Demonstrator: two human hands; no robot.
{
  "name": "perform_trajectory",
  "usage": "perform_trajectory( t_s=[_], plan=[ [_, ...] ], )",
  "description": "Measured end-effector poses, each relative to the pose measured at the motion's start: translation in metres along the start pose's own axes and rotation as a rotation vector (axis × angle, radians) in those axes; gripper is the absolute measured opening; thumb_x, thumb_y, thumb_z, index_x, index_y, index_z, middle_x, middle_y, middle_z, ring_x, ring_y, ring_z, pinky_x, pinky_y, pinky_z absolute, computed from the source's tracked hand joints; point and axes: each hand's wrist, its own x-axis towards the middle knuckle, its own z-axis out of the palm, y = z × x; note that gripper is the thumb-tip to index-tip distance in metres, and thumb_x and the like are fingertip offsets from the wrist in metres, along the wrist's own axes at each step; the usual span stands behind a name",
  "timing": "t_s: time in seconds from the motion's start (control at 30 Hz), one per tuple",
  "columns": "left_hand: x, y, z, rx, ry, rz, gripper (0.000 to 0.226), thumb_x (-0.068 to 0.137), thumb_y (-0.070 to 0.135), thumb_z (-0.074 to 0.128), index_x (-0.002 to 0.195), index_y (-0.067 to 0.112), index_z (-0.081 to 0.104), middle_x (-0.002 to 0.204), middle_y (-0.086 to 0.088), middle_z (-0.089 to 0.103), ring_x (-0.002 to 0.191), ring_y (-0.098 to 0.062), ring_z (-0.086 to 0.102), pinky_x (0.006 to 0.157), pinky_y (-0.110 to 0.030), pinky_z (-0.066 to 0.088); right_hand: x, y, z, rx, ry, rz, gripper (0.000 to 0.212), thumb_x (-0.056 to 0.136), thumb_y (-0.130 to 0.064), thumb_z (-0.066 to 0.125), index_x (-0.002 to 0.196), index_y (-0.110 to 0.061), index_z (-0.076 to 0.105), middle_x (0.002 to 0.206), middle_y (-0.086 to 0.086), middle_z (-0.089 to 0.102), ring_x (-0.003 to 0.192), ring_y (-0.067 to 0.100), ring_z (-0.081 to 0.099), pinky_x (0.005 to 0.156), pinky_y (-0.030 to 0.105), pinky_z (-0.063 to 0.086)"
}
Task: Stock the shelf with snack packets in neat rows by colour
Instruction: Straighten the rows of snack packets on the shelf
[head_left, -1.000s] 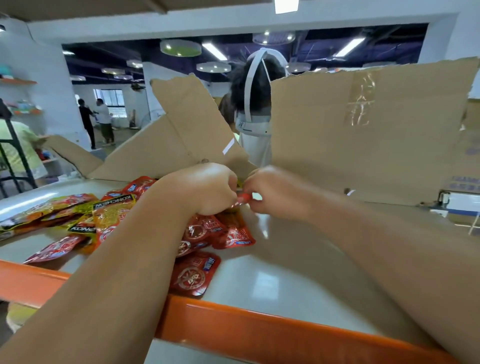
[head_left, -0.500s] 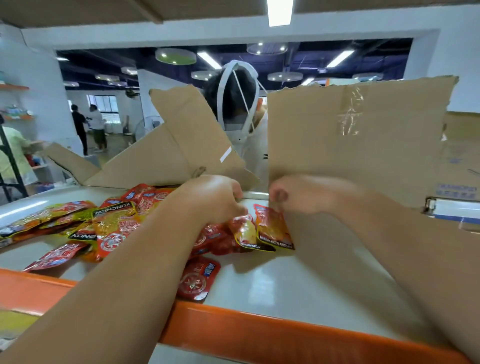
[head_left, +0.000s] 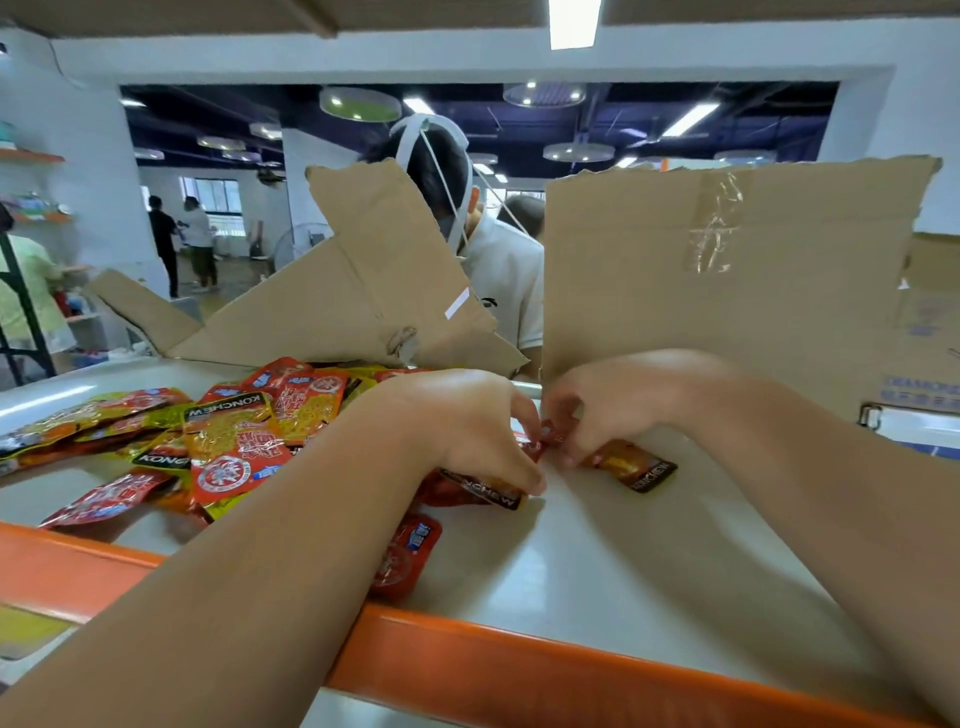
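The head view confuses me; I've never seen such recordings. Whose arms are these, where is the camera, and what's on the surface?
There is no machine here. A person wears a camera on the head, so you look forward and down along their own arms. The left hand and right hand meet in the middle with curled fingers, and both seem to pinch a small red packet. They work over a pale shelf with an orange front rail. An orange packet lies under the right fingers and a banded packet under the left. A loose pile of red and yellow packets sits at the left. Cardboard flaps stand behind, with another person beyond.
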Motion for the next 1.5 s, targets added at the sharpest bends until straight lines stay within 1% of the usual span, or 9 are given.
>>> perform_trajectory(
  t_s=[0.2, 0.33, 0.5, 0.63, 0.73, 0.93, 1.1, 1.23, 1.5],
  plan=[
    [0.0, 0.004, -0.001, 0.103, 0.012, -0.074, 0.052, 0.07, 0.067, 0.074, 0.115, 0.042, 0.063, 0.092, 0.016, 0.055, 0.083, -0.006, 0.053, 0.065, -0.028, 0.04, -0.006, 0.011, -0.009, -0.038, -0.092, 0.149, 0.048, 0.079, -0.038, 0.082, 0.116, -0.02, 0.058, 0.082, -0.001, 0.058, 0.042, 0.004, 0.055, 0.049, 0.021, 0.043],
    [0.001, 0.013, 0.001, 0.105, 0.016, -0.053, 0.041, 0.074, 0.051, 0.072, 0.112, 0.035, 0.069, 0.093, 0.008, 0.064, 0.08, -0.008, 0.058, 0.063, -0.027, 0.046, -0.005, 0.014, -0.007, 0.026, -0.114, 0.134, 0.045, 0.079, -0.034, 0.082, 0.116, -0.023, 0.059, 0.09, 0.002, 0.063, 0.068, 0.017, 0.065, 0.064, 0.032, 0.057],
    [-0.005, 0.022, -0.004, 0.088, 0.07, 0.009, 0.064, 0.077, 0.042, 0.076, 0.138, 0.041, 0.057, 0.085, 0.015, 0.057, 0.072, 0.003, 0.049, 0.056, -0.021, 0.037, -0.022, 0.024, -0.019, 0.085, -0.08, 0.126, 0.041, 0.079, -0.028, 0.08, 0.114, -0.02, 0.061, 0.109, 0.009, 0.069, 0.095, 0.032, 0.071, 0.08, 0.047, 0.06],
    [-0.011, 0.04, -0.009, -0.048, 0.175, 0.018, 0.077, 0.076, 0.035, 0.079, 0.146, 0.047, 0.048, 0.118, 0.013, 0.066, 0.096, -0.006, 0.064, 0.084, -0.03, 0.055, -0.067, 0.039, -0.03, 0.119, 0.145, 0.095, 0.032, 0.074, -0.041, 0.082, 0.1, -0.031, 0.065, 0.091, -0.003, 0.068, 0.078, 0.02, 0.068, 0.068, 0.034, 0.054],
    [-0.01, 0.07, -0.001, -0.262, 0.214, 0.015, 0.079, 0.058, 0.039, 0.078, 0.126, 0.064, 0.048, 0.105, 0.006, 0.073, 0.07, -0.019, 0.072, 0.069, -0.044, 0.064, -0.11, 0.062, -0.027, 0.138, 0.302, 0.102, 0.039, 0.063, -0.051, 0.08, 0.093, -0.034, 0.063, 0.092, -0.007, 0.068, 0.084, 0.02, 0.067, 0.074, 0.04, 0.054],
    [-0.009, 0.184, 0.014, -0.389, 0.301, 0.113, 0.066, 0.073, 0.018, 0.081, 0.132, 0.039, 0.059, 0.094, 0.001, 0.069, 0.057, -0.02, 0.065, 0.048, -0.027, 0.054, -0.228, 0.15, 0.012, 0.396, 0.575, 0.093, 0.03, 0.069, -0.035, 0.082, 0.093, -0.029, 0.065, 0.09, -0.002, 0.068, 0.084, 0.023, 0.067, 0.081, 0.049, 0.056],
    [-0.009, 0.32, 0.041, -0.469, 0.353, 0.252, 0.056, 0.054, 0.035, 0.076, 0.108, 0.048, 0.065, 0.091, 0.009, 0.073, 0.073, -0.02, 0.073, 0.07, -0.04, 0.064, -0.345, 0.233, 0.065, 0.559, 0.705, 0.213, 0.027, 0.08, -0.028, 0.081, 0.101, -0.027, 0.064, 0.096, -0.005, 0.066, 0.082, 0.017, 0.065, 0.074, 0.033, 0.052],
    [-0.01, 0.423, 0.078, -0.418, 0.341, 0.353, 0.071, 0.059, 0.043, 0.079, 0.128, 0.042, 0.063, 0.098, 0.012, 0.071, 0.085, -0.012, 0.069, 0.079, -0.033, 0.06, -0.428, 0.291, 0.113, 0.601, 0.778, 0.361, 0.026, 0.08, -0.036, 0.079, 0.097, -0.033, 0.06, 0.099, -0.012, 0.062, 0.081, 0.013, 0.063, 0.074, 0.034, 0.051],
    [-0.012, 0.544, 0.202, -0.585, 0.27, 0.319, 0.072, 0.085, 0.032, 0.082, 0.145, 0.044, 0.045, 0.127, 0.013, 0.05, 0.091, 0.001, 0.054, 0.061, -0.01, 0.043, -0.52, 0.356, 0.205, 0.535, 0.711, 0.553, 0.027, 0.083, -0.042, 0.076, 0.1, -0.035, 0.057, 0.098, -0.017, 0.058, 0.085, -0.002, 0.055, 0.063, 0.022, 0.04]
  ],
)
